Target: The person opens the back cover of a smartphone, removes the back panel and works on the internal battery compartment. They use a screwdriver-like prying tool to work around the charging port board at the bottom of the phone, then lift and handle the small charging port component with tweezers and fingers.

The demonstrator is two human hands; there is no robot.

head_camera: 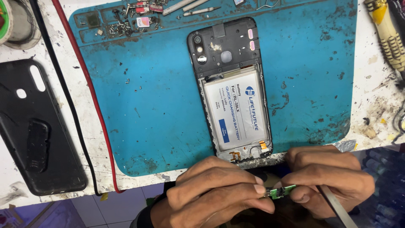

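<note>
On the blue mat (168,105) an opened phone (230,88); left hand (215,190) and right hand (329,177) pinch a green board (280,192).

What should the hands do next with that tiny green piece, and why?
Probably work the thin metal tool in the right hand along the small green circuit board, since the left hand pinches that board at the table edge while the opened phone lies apart, its bottom bay bare.
</note>
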